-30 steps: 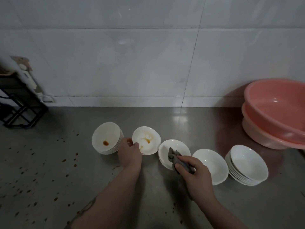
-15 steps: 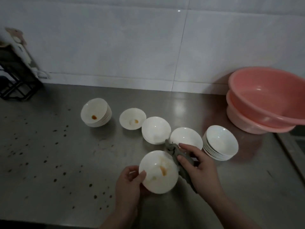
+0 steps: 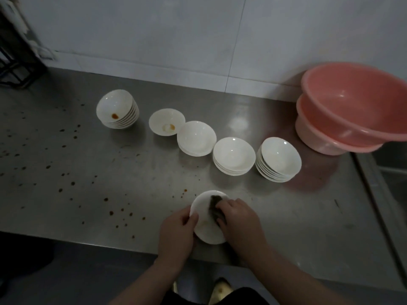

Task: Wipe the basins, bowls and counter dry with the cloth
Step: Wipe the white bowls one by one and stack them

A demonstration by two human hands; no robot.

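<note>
Right hand (image 3: pixel 239 219) has its fingers curled round a dark cloth (image 3: pixel 214 206), pushing it down inside a white bowl (image 3: pixel 207 225). Left hand (image 3: pixel 176 232) pinches that bowl's near-left rim, thumb over the lip, fingers wrapped underneath. The bowl sits tilted at the front edge of the steel counter (image 3: pixel 110 164), right in front of the person.

Out across the counter there are brown droplets (image 3: pixel 123 213) scattered all over the left half, and a few just beside the held bowl. White tiled wall (image 3: pixel 154 36) behind, and a black rack (image 3: pixel 15 62) in the far left corner.

Counting now: five groups of white bowls in a slanting row. A leaning stack (image 3: pixel 117 110) with a brown spot in the top one, a single stained bowl (image 3: pixel 166 122), then three cleaner stacks (image 3: pixel 196 138) (image 3: pixel 234 155) (image 3: pixel 278 159). At far right, two pink basins (image 3: pixel 350 111) nested one inside the other, against the wall.
</note>
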